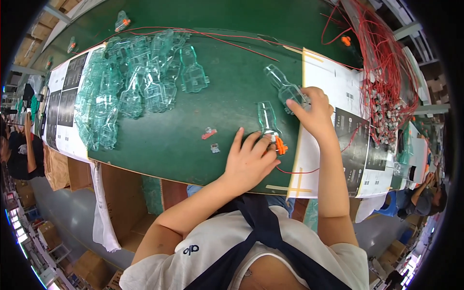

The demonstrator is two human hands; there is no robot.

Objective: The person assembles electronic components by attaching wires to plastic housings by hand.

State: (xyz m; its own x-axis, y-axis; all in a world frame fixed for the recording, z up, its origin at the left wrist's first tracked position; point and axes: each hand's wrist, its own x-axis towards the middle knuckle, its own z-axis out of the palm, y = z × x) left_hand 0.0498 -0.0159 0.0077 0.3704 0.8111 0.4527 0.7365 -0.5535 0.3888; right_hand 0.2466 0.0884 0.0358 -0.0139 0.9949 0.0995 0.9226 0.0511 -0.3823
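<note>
My left hand [250, 163] lies palm down near the table's front edge, fingers spread. Its fingertips reach the lower end of a clear bottle-shaped plastic shell [266, 116], beside an orange part [280, 146]. A red wire [299, 172] runs rightward from near the left thumb. Farther right, my right hand [315, 112] is closed round the wide end of a second clear plastic shell [276, 76], whose narrow end points to the far left. The fingers partly hide that wide end. Two small parts, one pinkish [209, 133] and one clear [215, 148], lie left of my left hand.
Many clear shells [153, 82] are heaped on the left of the green table [193, 133]. At right, a tangle of red wires with small metallic parts [386, 108] lies beside taped printed sheets [309, 67]. Long red wires cross the back. Other people sit at both far sides.
</note>
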